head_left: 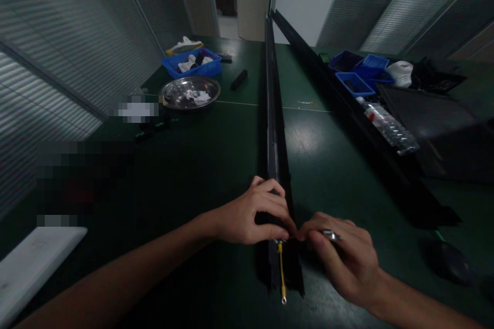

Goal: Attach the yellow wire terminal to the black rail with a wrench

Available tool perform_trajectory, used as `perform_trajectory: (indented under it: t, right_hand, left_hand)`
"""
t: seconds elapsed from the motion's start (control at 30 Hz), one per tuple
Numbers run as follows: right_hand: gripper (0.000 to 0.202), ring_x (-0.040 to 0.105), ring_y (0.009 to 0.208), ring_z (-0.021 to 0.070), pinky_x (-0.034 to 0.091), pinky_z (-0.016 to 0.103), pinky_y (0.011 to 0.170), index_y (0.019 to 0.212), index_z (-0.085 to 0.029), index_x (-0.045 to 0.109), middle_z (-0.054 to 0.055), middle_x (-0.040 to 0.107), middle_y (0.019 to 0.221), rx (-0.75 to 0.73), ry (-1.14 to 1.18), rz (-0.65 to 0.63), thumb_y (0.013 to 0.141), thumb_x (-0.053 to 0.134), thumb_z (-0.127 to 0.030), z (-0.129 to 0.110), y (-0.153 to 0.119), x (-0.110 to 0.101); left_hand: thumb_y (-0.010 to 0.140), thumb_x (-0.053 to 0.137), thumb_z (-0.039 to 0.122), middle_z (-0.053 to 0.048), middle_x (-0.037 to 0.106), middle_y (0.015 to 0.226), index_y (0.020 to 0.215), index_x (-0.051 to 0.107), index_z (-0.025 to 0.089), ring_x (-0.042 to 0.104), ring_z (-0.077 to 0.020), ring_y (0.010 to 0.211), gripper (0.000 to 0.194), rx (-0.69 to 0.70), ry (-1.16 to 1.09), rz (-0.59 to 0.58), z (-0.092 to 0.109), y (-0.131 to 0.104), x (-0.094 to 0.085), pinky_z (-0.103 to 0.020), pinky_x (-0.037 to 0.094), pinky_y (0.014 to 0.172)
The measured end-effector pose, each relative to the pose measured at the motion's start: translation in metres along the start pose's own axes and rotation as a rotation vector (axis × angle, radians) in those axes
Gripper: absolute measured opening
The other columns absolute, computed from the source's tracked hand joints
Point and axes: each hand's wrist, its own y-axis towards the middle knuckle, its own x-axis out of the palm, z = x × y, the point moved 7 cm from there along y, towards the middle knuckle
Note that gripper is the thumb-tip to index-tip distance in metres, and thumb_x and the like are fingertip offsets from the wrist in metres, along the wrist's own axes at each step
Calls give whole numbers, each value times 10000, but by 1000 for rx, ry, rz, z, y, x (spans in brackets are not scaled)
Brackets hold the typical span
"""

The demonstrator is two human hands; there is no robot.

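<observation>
A long black rail (271,133) runs away from me across the dark green table. My left hand (257,211) is closed over its near end, fingers curled across the rail and thumb pressed close to the index finger. Just below that thumb, a short yellow wire (282,270) with a ring terminal lies along the rail; its upper end is at the thumb. Beside the rail, my right hand (343,252) is closed round a shiny metal tool (331,235), mostly hidden in the fist. Its fingertips meet the left fingertips at the rail's right side.
A second black rail (347,108) lies at the right. Beyond it are blue bins (355,84), a plastic bottle (389,126) and a computer mouse (447,259). A metal bowl (173,105) and a blue basket (212,68) stand at the back left; a white board (34,262) is near left.
</observation>
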Motion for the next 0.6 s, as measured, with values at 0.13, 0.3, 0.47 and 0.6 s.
perform_trajectory:
  t: [0.13, 0.3, 0.47, 0.6]
  right_hand:
    - [158, 598, 510, 72, 410, 211, 486, 927, -166, 657, -18, 659, 685, 19, -109, 125, 975, 547, -62, -5, -2, -6]
    - [144, 632, 469, 59, 435, 194, 483, 890, -175, 675, -39, 689, 645, 34, -249, 163, 973, 589, -94, -9, -3, -6]
    - [140, 673, 501, 67, 459, 203, 507, 910, -181, 686, -28, 737, 699, 26, -294, 149, 990, 586, -125, -10, -5, -3]
    - [139, 683, 509, 85, 454, 227, 492, 923, -182, 679, -15, 747, 718, 11, -293, 137, 1004, 572, -146, -9, -8, 0]
  left_hand:
    - [935, 732, 240, 6, 757, 1012, 1004, 762, 259, 535, -244, 1132, 78, 2, -1, 12, 0, 0, -1, -413, 268, 1011]
    - [928, 710, 169, 14, 753, 1002, 998, 755, 253, 533, -236, 1140, 118, 7, 30, 21, 0, 0, 1, -409, 252, 1014]
    - [925, 709, 162, 13, 755, 1002, 989, 756, 249, 531, -235, 1133, 117, 6, 51, 24, 0, 0, 1, -407, 242, 1004]
    - [921, 696, 146, 14, 749, 978, 979, 751, 245, 536, -235, 1128, 127, 14, 75, 25, 1, 0, 2, -408, 246, 995]
